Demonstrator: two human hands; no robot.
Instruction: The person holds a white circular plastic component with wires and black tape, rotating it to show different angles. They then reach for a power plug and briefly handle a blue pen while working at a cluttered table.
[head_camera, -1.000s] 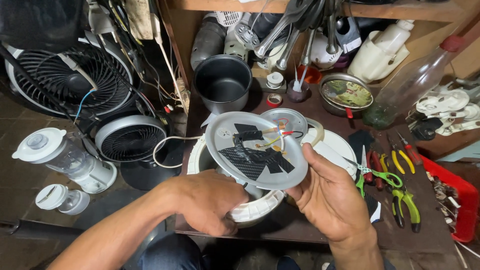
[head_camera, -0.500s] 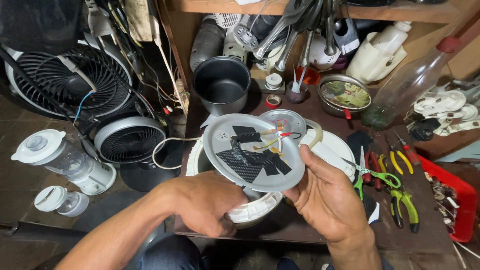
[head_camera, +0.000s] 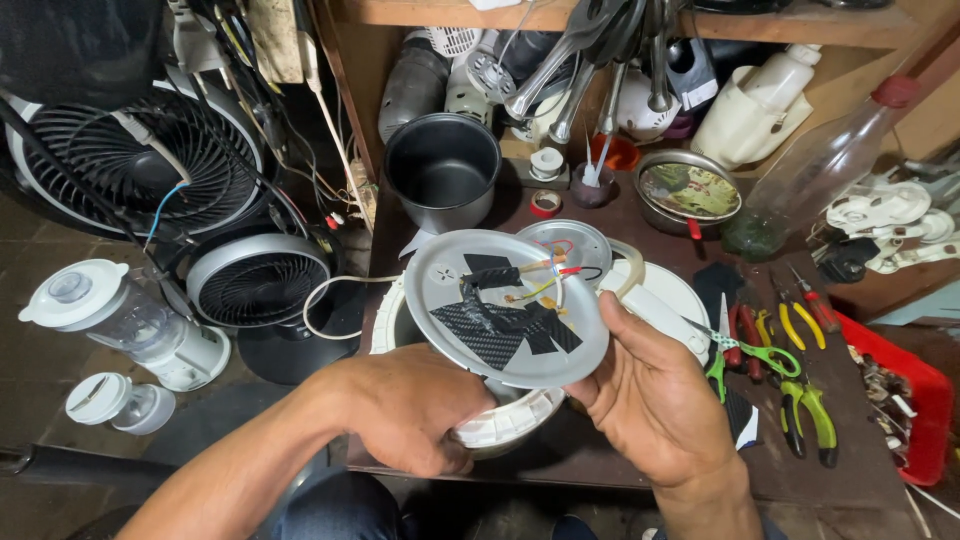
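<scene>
A round grey metal plate (head_camera: 505, 305), patched with black tape and carrying loose coloured wires, is held tilted over a white round appliance body (head_camera: 500, 420) at the near bench edge. It is pinched by the right hand (head_camera: 655, 400); the left hand (head_camera: 410, 410) is clamped on the body. An inspection step is judged in hand; steadying the plate seems called for before the wires are touched.

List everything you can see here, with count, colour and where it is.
metal plate: 1, silver with black tape and wires, held tilted at centre
white housing: 1, under the plate
black pot: 1, behind the plate
pliers: several, green and yellow handles, right on bench
scissors: 1, green handles, right
fan grilles: 2, dark and grey, left
blender: 1, white and clear, far left
clear bottle: 1, upper right
left hand: gripping the housing
right hand: holding the plate's edge
</scene>
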